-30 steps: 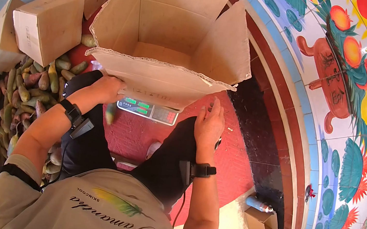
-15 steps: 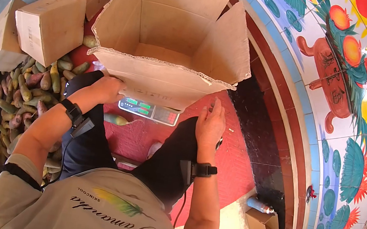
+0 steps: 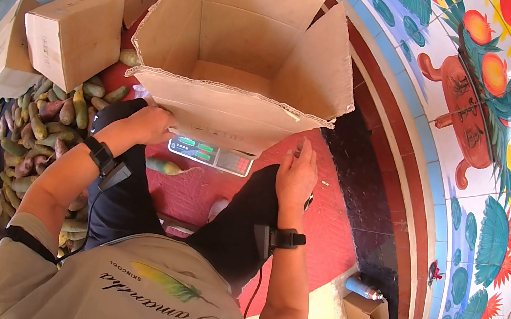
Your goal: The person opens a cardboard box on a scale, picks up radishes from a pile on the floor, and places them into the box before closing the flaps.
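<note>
An open, empty cardboard box (image 3: 230, 107) stands over a scale, its flaps raised. The scale's lit display and keypad (image 3: 210, 155) show below the box's near side. My left hand (image 3: 149, 124) is at the box's lower left, fingers bent against the cardboard; what they hold, if anything, is hidden. My right hand (image 3: 298, 175) rests above my right knee, just below the box's near right corner, fingers extended and holding nothing. One long root vegetable (image 3: 162, 166) lies on the red floor between my legs.
A heap of root vegetables (image 3: 42, 129) lies at the left. Closed boxes (image 3: 73, 38) stand behind it. A tiled, painted wall (image 3: 467, 122) curves along the right. A spray can (image 3: 364, 288) and small open cartons (image 3: 366, 317) are at the lower right.
The view has shifted slightly, so the surroundings appear a little further right. Both hands keep nearly the same places beside the box.
</note>
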### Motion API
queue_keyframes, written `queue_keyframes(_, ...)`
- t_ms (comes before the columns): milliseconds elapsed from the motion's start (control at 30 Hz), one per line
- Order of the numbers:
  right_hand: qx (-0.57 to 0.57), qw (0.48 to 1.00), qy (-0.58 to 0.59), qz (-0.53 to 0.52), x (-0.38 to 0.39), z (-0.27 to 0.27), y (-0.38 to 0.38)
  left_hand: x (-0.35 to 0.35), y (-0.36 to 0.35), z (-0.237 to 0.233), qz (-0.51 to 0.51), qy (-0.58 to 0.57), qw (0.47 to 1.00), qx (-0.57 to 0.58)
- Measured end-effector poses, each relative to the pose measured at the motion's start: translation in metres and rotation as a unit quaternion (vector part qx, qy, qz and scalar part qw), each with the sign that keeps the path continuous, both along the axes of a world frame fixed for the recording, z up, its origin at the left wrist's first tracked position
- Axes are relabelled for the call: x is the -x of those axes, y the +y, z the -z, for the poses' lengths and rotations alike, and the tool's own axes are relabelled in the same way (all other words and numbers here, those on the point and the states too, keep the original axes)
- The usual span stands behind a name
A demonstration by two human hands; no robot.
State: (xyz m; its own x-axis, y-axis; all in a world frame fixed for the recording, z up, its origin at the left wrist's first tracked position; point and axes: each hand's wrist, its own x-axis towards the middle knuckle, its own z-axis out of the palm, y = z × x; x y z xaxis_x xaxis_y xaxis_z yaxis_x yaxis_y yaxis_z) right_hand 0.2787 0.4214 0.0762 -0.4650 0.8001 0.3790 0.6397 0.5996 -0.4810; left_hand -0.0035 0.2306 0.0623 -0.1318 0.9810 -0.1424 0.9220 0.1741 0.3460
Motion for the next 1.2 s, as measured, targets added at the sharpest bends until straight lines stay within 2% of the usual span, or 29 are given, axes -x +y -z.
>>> queue_keyframes(433,-0.018,1.000,-0.007,-0.002,0.000,0.000,0.000,-0.002,-0.004,-0.009,0.004,-0.030,0.999,-0.028)
queue_keyframes(700,-0.020,1.000,-0.010,-0.006,0.000,0.000,0.000,-0.003,-0.008,-0.025,-0.009,-0.108,0.977,-0.182)
queue_keyframes(933,-0.011,1.000,-0.011,-0.007,0.001,-0.002,-0.001,-0.012,-0.020,-0.046,-0.025,-0.135,0.974,-0.183)
queue_keyframes(1033,-0.011,1.000,-0.022,-0.003,0.001,0.000,-0.001,-0.011,-0.028,-0.052,-0.061,-0.148,0.962,-0.219)
queue_keyframes(1133,-0.010,1.000,-0.026,-0.006,0.001,-0.001,-0.001,-0.002,-0.040,-0.053,-0.151,-0.119,0.917,-0.350)
queue_keyframes(1200,-0.009,1.000,-0.011,-0.011,0.001,-0.001,-0.001,0.014,-0.053,-0.048,-0.220,-0.126,0.900,-0.355)
